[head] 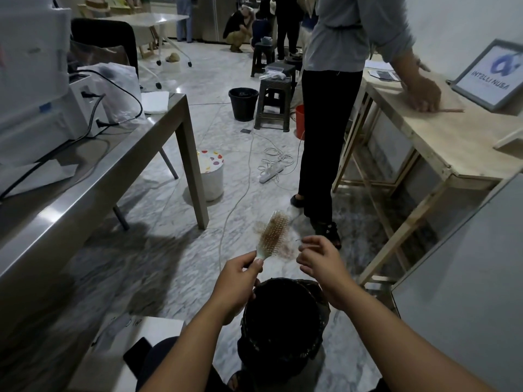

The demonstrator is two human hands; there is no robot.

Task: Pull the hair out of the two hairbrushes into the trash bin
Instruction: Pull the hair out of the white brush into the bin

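While left hand [236, 274] grips its handle, hairbrush [273, 234] points up-right; right fingers [307, 244] pinch hair [285, 251].

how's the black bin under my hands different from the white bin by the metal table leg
The black bin sits close, right below the hands, and is dark with a woven-looking wall. The white bin stands farther off beside the metal table leg and is pale and smooth. The black bin's mouth is open; the white bin's top shows coloured spots, lid or lining unclear. Both are round and stand upright on the marble floor.
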